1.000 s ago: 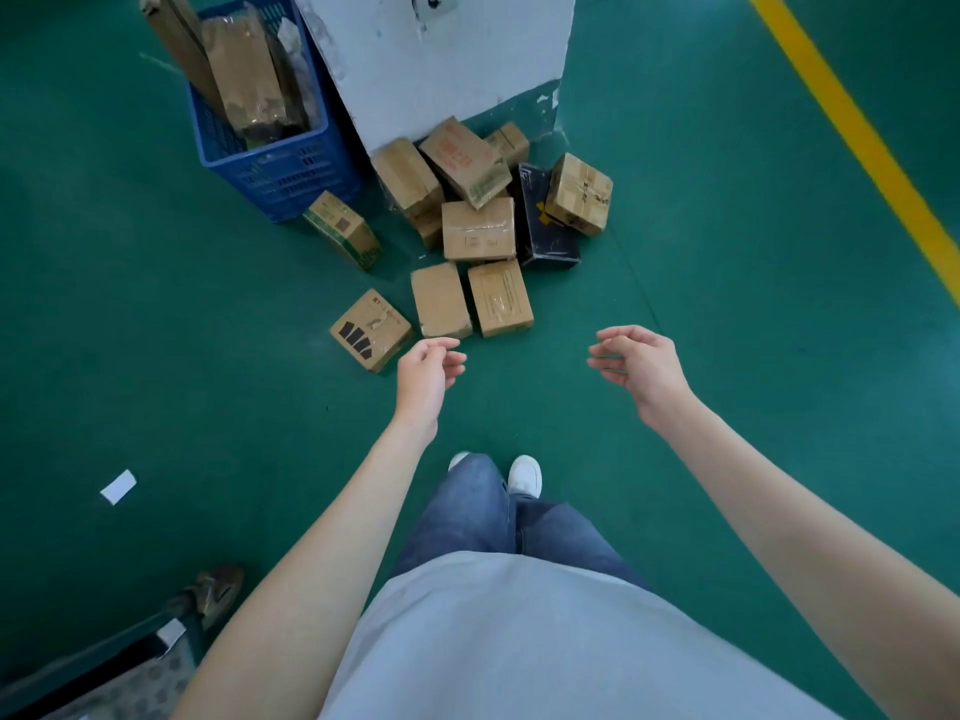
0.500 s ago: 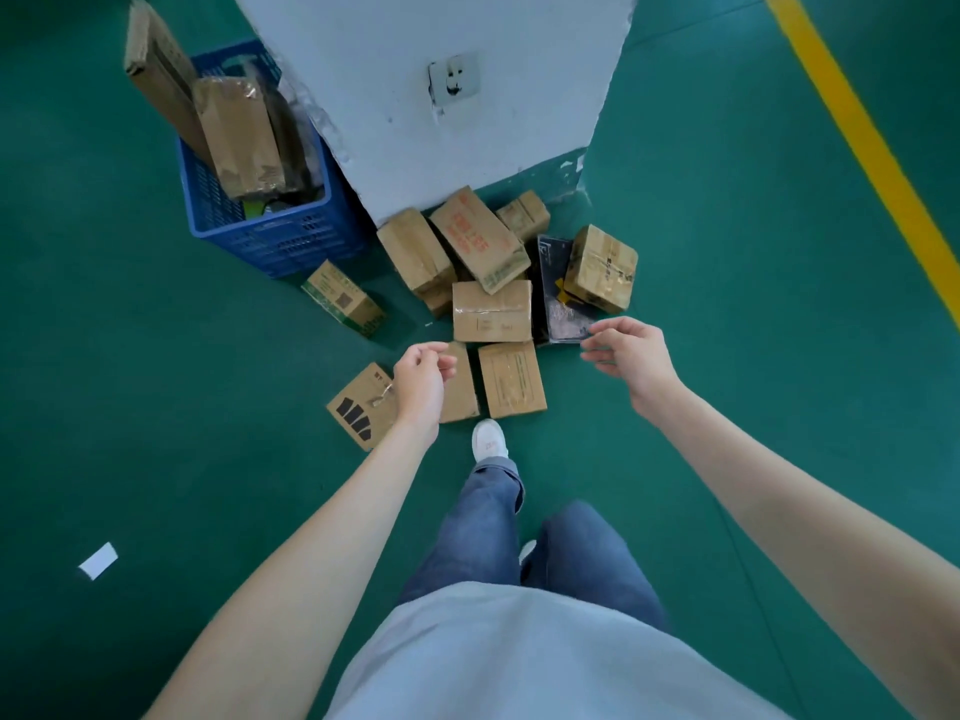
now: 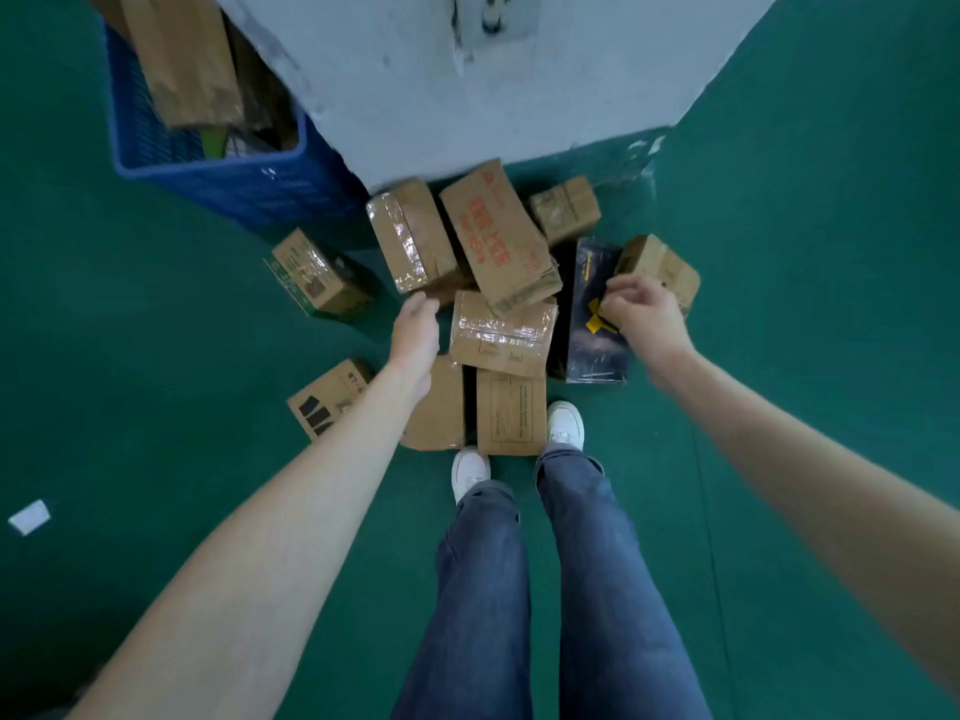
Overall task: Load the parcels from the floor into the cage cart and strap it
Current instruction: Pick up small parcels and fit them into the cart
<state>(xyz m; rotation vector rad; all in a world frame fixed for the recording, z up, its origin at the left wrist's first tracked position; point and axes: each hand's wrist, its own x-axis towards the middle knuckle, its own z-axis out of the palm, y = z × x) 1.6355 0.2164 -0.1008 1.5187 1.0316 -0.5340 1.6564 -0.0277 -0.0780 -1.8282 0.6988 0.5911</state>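
Note:
Several cardboard parcels lie piled on the green floor against a white pillar. A taped box (image 3: 501, 332) sits in the middle, with a red-lettered box (image 3: 498, 236) leaning on it. A black box (image 3: 592, 350) with a yellow mark lies to its right, beside a small brown box (image 3: 660, 265). My left hand (image 3: 415, 330) hovers at the taped box's left edge, fingers loosely curled and holding nothing. My right hand (image 3: 644, 314) hangs over the black box and small brown box, fingers relaxed and holding nothing. The cage cart is not in view.
A blue crate (image 3: 208, 174) holding tall cardboard pieces stands at the upper left by the pillar (image 3: 467, 96). Two boxes (image 3: 317, 272) (image 3: 327, 397) lie apart at the left. My feet stand against two flat parcels (image 3: 511, 413). A white scrap (image 3: 29, 517) lies far left.
I have stepped up to the pile and bent lower, so the parcels look bigger. Both hands have reached forward, the left to the taped box, the right over the black box.

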